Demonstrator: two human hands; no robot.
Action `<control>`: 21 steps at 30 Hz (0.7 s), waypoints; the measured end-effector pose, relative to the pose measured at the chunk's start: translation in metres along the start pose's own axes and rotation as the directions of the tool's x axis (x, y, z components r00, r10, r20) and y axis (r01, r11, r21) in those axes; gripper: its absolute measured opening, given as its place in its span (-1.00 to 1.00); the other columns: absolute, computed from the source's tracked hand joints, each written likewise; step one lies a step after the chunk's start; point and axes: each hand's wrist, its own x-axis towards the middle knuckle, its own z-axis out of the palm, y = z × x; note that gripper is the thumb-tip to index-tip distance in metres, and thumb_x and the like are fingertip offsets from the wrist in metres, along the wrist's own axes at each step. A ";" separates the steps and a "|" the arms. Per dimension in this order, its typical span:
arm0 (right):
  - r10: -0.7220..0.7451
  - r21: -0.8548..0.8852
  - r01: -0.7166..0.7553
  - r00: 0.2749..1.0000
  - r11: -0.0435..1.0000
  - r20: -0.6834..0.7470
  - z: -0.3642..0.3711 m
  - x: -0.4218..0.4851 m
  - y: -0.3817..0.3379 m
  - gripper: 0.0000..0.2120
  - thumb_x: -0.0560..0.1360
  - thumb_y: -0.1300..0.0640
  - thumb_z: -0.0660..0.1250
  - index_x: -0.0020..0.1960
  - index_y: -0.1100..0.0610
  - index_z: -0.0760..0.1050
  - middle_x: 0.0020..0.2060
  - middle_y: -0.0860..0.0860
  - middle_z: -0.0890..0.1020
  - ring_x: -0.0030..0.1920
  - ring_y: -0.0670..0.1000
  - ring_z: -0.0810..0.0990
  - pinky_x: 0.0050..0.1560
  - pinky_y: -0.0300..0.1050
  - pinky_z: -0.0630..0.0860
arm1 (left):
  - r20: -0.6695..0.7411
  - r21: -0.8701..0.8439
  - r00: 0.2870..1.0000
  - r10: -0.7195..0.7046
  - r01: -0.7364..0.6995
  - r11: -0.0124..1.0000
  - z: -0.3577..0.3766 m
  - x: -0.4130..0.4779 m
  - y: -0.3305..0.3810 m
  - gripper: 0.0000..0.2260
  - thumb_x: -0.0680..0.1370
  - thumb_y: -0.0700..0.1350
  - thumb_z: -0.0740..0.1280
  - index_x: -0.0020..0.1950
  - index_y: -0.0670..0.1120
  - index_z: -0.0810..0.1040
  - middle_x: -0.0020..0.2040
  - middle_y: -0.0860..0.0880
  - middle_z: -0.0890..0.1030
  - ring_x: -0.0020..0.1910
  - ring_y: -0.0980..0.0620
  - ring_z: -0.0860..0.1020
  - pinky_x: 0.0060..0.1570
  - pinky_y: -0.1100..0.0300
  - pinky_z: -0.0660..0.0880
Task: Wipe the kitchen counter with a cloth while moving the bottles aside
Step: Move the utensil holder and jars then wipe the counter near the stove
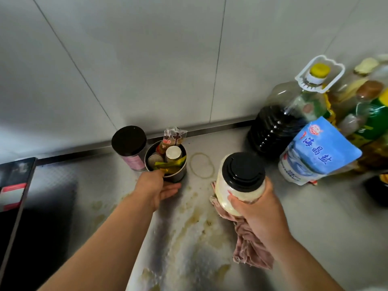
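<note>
Grey tiles back a steel surface [294, 227] that I judge barely wiped: yellowish smears [189, 223] run down its middle. My left hand [155, 190] curls round a metal tin [178, 175] of packets by the wall. My right hand [258, 213] grips a white-filled jar [239, 181], the pink cloth [249, 248] bunched beneath it. Big bottles [275, 127] stand at far right; tin, jar and wiping remain.

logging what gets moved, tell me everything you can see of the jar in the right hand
The jar is clear, packed with whitish contents under a shut black flip-top lid. It tilts, top toward the camera. The right hand grips its lower body, fingers curled round it, with the pink cloth bunched against it beneath, over the stained counter.
</note>
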 end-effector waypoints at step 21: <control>0.144 0.141 -0.106 0.942 0.984 -0.302 -0.080 -0.019 0.036 -0.23 0.10 -0.13 0.62 0.24 -0.07 0.40 0.04 -0.15 0.62 0.01 -0.11 0.62 0.01 -0.22 0.45 | 0.240 0.228 0.969 0.064 -0.121 0.966 0.048 -0.083 -0.028 -0.76 0.57 -0.28 0.03 0.09 -0.29 0.44 -0.25 -0.27 0.69 -0.28 -0.19 0.69 -0.30 0.04 0.64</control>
